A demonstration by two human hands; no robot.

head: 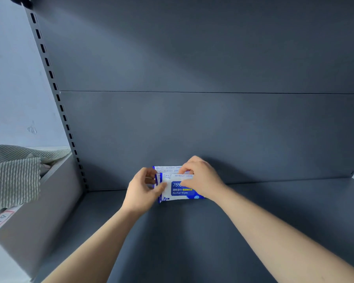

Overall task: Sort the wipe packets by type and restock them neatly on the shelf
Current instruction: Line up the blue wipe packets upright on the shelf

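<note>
Pinching alcohol wipe packets [178,189] from both ends: left hand [142,189], right hand [200,180]; stacked upright on shelf [192,231].

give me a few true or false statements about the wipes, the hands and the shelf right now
1. Both hands are on the alcohol wipe packets. True: the left hand and the right hand hold them.
2. The packets are red. False: they are white and blue.
3. The packets sit by the back of the grey shelf. True.
4. The shelf is full of other goods. False: only these packets show on it.
5. Striped cloth lies to the right. False: it is to the left.
</note>
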